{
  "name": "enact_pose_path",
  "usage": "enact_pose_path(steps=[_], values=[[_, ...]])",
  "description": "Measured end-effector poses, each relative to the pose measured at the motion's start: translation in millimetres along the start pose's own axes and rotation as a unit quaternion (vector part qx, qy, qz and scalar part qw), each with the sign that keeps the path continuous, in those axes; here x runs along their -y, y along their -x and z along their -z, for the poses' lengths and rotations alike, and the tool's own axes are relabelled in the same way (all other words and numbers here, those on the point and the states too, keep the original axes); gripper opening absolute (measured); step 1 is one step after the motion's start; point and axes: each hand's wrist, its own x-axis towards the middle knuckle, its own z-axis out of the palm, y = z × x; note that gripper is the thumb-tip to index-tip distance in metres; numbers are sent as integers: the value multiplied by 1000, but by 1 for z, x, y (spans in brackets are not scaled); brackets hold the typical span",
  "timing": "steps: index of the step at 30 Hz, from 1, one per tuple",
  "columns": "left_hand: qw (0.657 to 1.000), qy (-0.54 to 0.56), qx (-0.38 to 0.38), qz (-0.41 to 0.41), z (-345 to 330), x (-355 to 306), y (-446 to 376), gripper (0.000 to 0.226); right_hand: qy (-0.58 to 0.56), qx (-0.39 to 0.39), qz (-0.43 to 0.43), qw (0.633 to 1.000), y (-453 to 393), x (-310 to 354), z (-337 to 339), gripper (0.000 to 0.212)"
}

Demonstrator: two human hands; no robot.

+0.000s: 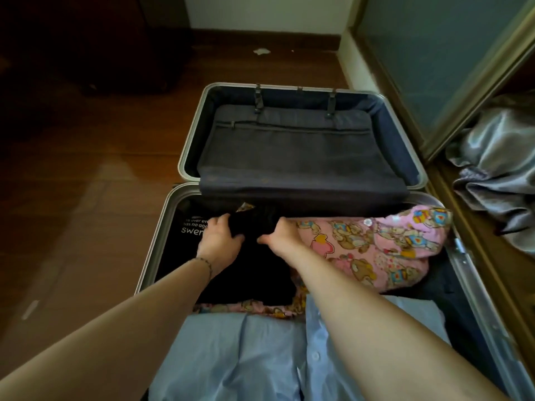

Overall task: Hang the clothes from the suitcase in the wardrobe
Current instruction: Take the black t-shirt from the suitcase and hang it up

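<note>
An open suitcase (185, 169) with a silver frame lies on the floor, its lid half lined in dark blue fabric. The near half holds a folded black garment (254, 273), a pink teddy-bear print garment (385, 250) to its right and a light blue shirt (246, 351) closest to me. My left hand (221, 237) grips the far left edge of the black garment. My right hand (282, 234) pinches the same edge just to the right. The wardrobe (451, 68) stands at the right with a frosted sliding door.
Grey satin cloth (498, 166) lies bunched in the open bottom of the wardrobe beside the suitcase. Brown wooden floor (95, 175) stretches to the left. A dark piece of furniture (95, 39) stands at the far left, and a white scrap (261, 51) lies near the skirting.
</note>
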Motion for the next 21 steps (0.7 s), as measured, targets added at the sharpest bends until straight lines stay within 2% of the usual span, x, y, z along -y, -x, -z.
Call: enact_pose_path(steps=[3,6,7,9,10,12,13,14,16,18,21], values=[[996,34,-86,-10,18,12,-11,54,-137,4,66,988,7,14,17,52],[983,111,-144,3,42,7,-13,54,-290,25,150,945,24,34,61,33],[977,160,-142,19,50,0,-14,58,-344,33,148,927,29,40,75,37],[945,304,-97,77,58,-14,-16,70,-393,55,133,908,41,43,103,37],[907,402,-47,120,61,-23,-16,75,-399,76,133,904,46,40,114,34],[825,524,98,189,65,-36,-11,77,-394,124,130,901,49,26,129,36],[810,532,160,191,66,-43,-4,73,-387,132,120,905,52,20,134,40],[803,531,202,181,69,-49,1,68,-389,127,102,906,55,15,136,41],[797,533,239,155,77,-62,8,56,-393,56,99,913,56,6,140,32],[799,544,228,119,92,-79,10,37,-389,-11,137,911,57,8,148,18],[796,573,188,55,122,-112,12,21,-417,-56,182,889,58,28,170,16]])
